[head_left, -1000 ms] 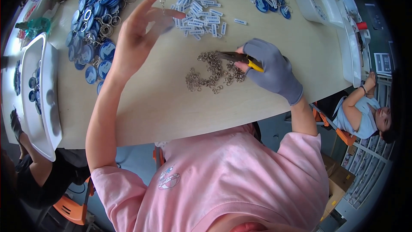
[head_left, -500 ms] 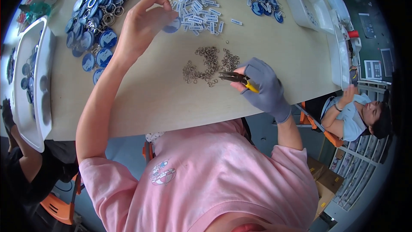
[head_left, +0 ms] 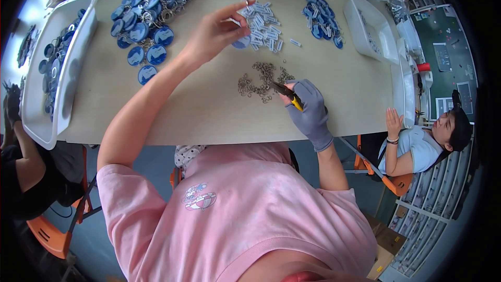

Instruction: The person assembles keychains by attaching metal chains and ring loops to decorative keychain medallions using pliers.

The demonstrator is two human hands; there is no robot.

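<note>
We are working over a broad pale tabletop [head_left: 198, 120], our grey-gloved right hand [head_left: 308, 105] gripping dark metal pliers [head_left: 280, 89] with yellow handles, our bare left hand [head_left: 214, 35] pinching a round blue keyring disc [head_left: 241, 44]; small white rectangular tags [head_left: 267, 32] are lying just right of that pinch, tiny silver metal rings [head_left: 266, 73] around the pliers' tips
</note>
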